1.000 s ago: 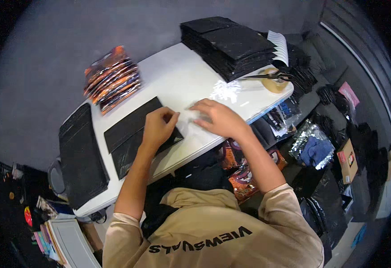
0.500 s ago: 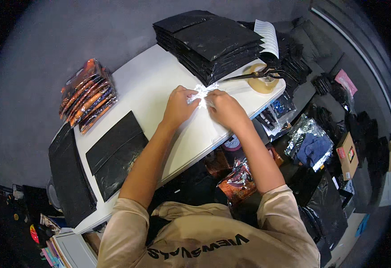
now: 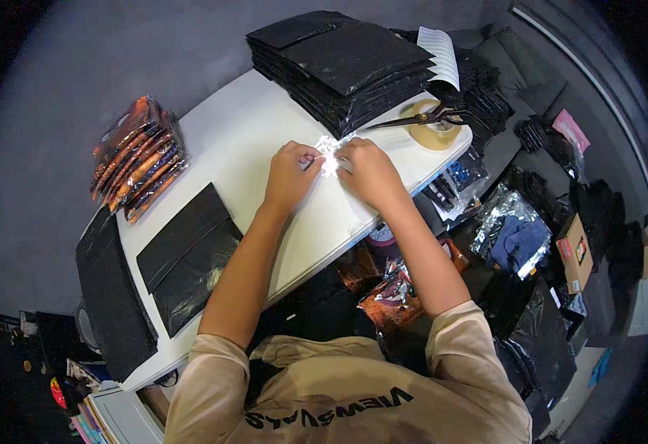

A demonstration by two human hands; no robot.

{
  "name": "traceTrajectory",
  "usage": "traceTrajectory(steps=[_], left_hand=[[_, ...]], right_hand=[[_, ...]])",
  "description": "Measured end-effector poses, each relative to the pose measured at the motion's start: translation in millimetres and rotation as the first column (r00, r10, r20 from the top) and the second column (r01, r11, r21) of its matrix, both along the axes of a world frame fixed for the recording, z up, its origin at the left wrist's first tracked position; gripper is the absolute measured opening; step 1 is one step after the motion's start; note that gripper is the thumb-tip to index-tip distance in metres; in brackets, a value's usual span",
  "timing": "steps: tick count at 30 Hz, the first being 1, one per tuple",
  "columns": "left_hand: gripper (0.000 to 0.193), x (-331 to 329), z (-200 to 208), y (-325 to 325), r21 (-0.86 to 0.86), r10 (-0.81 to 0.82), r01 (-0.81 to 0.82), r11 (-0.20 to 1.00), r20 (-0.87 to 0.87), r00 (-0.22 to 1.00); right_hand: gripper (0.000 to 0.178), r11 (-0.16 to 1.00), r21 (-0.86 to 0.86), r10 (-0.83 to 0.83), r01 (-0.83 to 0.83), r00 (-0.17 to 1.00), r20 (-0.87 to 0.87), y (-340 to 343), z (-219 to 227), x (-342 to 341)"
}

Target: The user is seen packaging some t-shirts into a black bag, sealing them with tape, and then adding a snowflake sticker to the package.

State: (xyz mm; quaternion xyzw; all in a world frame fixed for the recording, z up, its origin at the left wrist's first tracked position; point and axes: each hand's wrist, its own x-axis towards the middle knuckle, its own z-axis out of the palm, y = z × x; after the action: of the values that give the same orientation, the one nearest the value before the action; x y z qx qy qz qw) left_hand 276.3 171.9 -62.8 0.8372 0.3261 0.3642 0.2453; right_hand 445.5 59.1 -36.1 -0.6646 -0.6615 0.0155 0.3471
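Observation:
Both my hands meet over the middle of the white table (image 3: pixel 242 133). My left hand (image 3: pixel 291 172) and my right hand (image 3: pixel 368 170) pinch a small piece of clear shiny plastic film (image 3: pixel 329 152) between their fingertips, just above the tabletop. A tall stack of black plastic bags (image 3: pixel 342 63) stands just beyond my hands at the far edge. One black bag (image 3: pixel 187 255) lies flat on the table to the left of my left forearm.
A pile of orange-and-black packets (image 3: pixel 137 157) sits at the table's left edge. Scissors (image 3: pixel 420 118) rest on a tape roll (image 3: pixel 435 133) at the right corner. Another black bag (image 3: pixel 109 296) hangs off the near left end. Bags, boxes and packets clutter the floor on the right.
My hands moved from the flat black bag toward the table's middle, carrying the small clear film. The view shifted, so the black stack now sits closer.

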Motion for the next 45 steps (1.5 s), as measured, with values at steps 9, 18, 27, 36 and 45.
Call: traceTrajectory(steps=[9,18,27,36,45], left_hand=[[0.017,-3.7,3.2,-0.7,-0.167,-0.017,0.039,0.985,0.133,0.991],[0.019,-4.3,1.2,3.2,-0.318,-0.024,0.084,0.944,0.189,0.982],[0.015,-4.2,-1.0,6.5,-0.277,-0.018,0.094,0.956,0.266,0.964],[0.014,0.0,-3.5,3.2,-0.080,0.020,0.006,0.997,0.319,0.948],[0.016,-4.5,0.6,0.3,-0.244,-0.081,0.139,0.960,0.234,0.969]], right_hand=[[0.034,0.999,-0.018,-0.038,0.037,0.997,-0.070,10.8,5.5,-3.1],[0.020,0.999,-0.041,-0.044,0.034,0.957,-0.288,18.7,4.4,1.8],[0.019,0.994,-0.093,-0.084,0.063,0.966,-0.244,16.0,3.1,10.5],[0.020,0.999,-0.036,-0.051,0.041,0.941,-0.336,11.9,1.5,13.0],[0.023,0.999,-0.041,-0.035,0.021,0.933,-0.357,16.1,-1.6,12.7]])
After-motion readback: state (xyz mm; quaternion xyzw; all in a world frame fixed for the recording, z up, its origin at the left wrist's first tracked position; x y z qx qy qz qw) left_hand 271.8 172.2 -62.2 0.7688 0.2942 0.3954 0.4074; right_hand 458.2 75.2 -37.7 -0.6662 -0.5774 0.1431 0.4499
